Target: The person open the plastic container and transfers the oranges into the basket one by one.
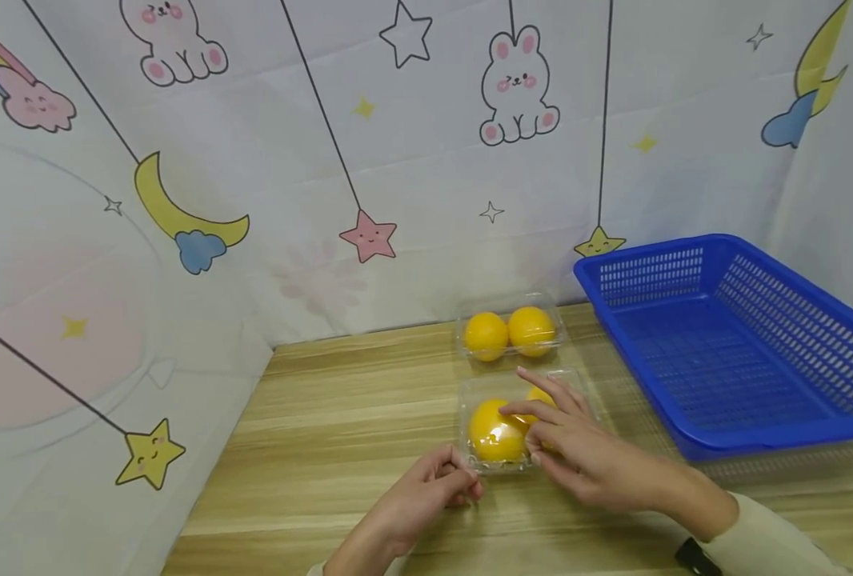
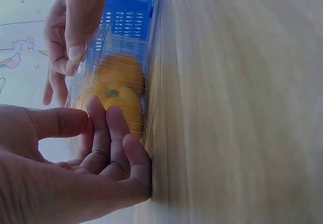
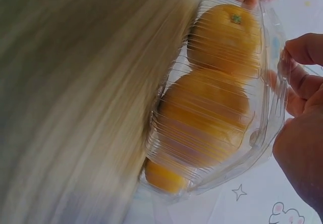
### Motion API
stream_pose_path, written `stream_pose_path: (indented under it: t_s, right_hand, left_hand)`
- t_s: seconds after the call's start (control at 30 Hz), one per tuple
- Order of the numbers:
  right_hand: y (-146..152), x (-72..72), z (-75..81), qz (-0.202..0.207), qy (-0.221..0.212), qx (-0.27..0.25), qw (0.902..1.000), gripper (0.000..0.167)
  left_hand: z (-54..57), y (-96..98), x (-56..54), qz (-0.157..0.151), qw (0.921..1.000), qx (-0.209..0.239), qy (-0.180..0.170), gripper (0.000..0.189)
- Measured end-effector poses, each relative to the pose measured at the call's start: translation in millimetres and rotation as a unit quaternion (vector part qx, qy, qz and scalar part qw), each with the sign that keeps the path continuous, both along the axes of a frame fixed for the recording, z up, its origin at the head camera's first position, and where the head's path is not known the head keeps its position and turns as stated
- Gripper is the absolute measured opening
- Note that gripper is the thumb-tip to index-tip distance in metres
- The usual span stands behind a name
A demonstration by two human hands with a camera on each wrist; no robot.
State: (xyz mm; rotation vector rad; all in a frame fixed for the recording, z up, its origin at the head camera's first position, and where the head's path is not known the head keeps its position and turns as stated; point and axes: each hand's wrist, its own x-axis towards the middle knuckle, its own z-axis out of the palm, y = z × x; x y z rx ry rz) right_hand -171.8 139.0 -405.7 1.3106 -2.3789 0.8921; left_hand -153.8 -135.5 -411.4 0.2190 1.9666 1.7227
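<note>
A clear plastic clamshell box (image 1: pixel 486 389) holding two oranges (image 1: pixel 497 434) sits on the wooden table in front of me. At its near left corner, my left hand (image 1: pixel 434 486) pinches the rim between thumb and fingertip. My right hand (image 1: pixel 583 454) reaches across the right part of the box, hiding some of the right-hand orange. In the right wrist view its thumb and a finger pinch the plastic rim (image 3: pixel 283 68), while the other fingers are spread over the lid in the head view. Ribbed clear walls show the oranges inside (image 3: pixel 204 115).
Just behind stands a second clear box (image 1: pixel 511 352) with two oranges (image 1: pixel 531 330), near the cloth backdrop (image 1: pixel 426 288). A blue plastic basket (image 1: pixel 642 376) occupies the table's right side. Close to my right sleeve lies a small black object (image 1: pixel 697 558).
</note>
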Motion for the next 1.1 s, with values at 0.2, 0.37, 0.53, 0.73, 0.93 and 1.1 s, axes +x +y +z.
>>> stream_pose_path:
  t_s: [0.2, 0.37, 0.53, 0.73, 0.93, 1.1]
  right_hand:
    - [0, 0.8, 0.2, 0.003, 0.010, -0.005, 0.9999, 0.025]
    - [1, 0.3, 0.5, 0.003, 0.016, -0.009, 0.9998, 0.026]
    - [1, 0.2, 0.2, -0.002, 0.023, -0.007, 0.9997, 0.025]
    - [5, -2.4, 13.1, 0.002, 0.031, -0.037, 0.9988, 0.028]
    - [4, -8.9, 33.5, -0.005, 0.055, 0.000, 0.9985, 0.023]
    - [2, -13.2, 39.9, -0.021, 0.051, -0.011, 0.9984, 0.026]
  left_hand:
    - [0.3, 2.3, 0.4, 0.006, 1.0000, 0.001, 0.001, 0.006]
    - [0.6, 3.3, -0.3, 0.007, 1.0000, 0.005, 0.000, 0.006]
    - [0.8, 3.8, -0.9, 0.007, 0.9999, 0.009, 0.002, 0.007]
    - [-0.8, 1.6, -1.6, 0.022, 0.9998, 0.002, -0.001, 0.009]
    - [-1.2, 1.7, -3.6, 0.007, 0.9999, 0.006, -0.012, 0.009]
    - [-0.4, 2.0, -1.9, 0.010, 0.9997, 0.009, -0.019, 0.009]
